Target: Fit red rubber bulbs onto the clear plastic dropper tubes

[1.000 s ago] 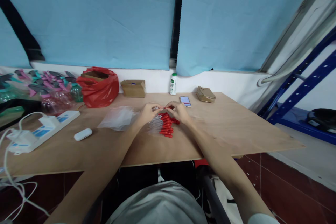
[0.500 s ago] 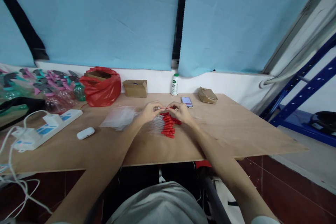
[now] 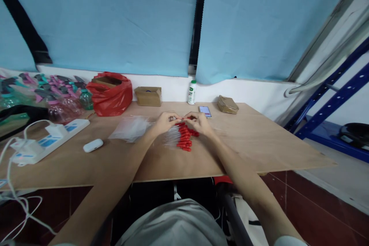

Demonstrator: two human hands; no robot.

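Observation:
Above the middle of the table, my left hand [image 3: 165, 122] and my right hand [image 3: 200, 122] meet at the fingertips, both closed in a pinch. Between them shows a bit of a small red-handled tool [image 3: 186, 118], mostly covered by my fingers. Just below lies a pile of similar tools [image 3: 184, 138], with red handles to the right and thin, pale shafts to the left. Beside my left forearm is a loose stack of clear plastic bags [image 3: 129, 128].
At the back stand a red plastic bag [image 3: 112, 98], an open cardboard box [image 3: 148, 97], a white bottle [image 3: 191, 93], a phone [image 3: 205, 112] and a brown packet [image 3: 227, 104]. Spray bottles [image 3: 59, 110], a power strip [image 3: 53, 140] and a white earbud case [image 3: 93, 145] occupy the left.
Both hands keep the same pinch in almost the same place. The whole view has shifted very slightly; nothing on the table has visibly moved.

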